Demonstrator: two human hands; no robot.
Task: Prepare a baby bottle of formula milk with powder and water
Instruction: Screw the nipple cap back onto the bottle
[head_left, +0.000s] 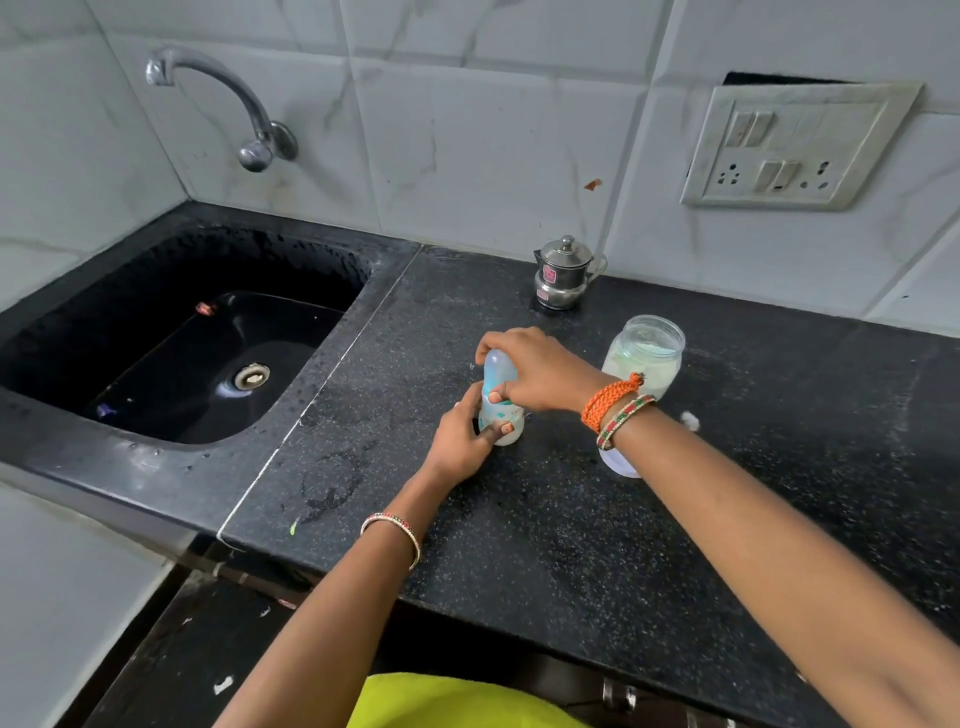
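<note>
I see a black speckled stone counter (545, 545), wet in patches, with a pale seam running diagonally between it and the sink surround. The black sink (171, 358) sits to the left, droplets on its walls, metal drain at the bottom. A chrome tap (228, 98) comes out of the white marble-look tiled wall (467, 145). A switch and socket plate (795, 148) is fixed on the wall at right.

Against the wall stands a small lidded steel pot (563, 275); it carries a red sticker, too small for me to read. Nearer, an open clear jar (647, 353) holds white powder. A white lid (618, 462) lies on the counter just behind my right forearm, partly hidden. A little white spill (690, 420) lies right of the wrist.

The baby bottle (500, 402) stands upright on the counter, centre frame, just left of the jar. It is translucent with teal print that I cannot read.

Left hand (462, 441): fingers curled round the lower body of the bottle, thumb pressed across the front, steadying it. Thin bangle on that wrist.

Right hand (535, 369): closed down over the top of the bottle, fingers wrapped round the cap, thumb on the near side. Orange woven band and beaded bangle on that wrist.

Yellow-green cloth (457, 701) at bottom edge
</note>
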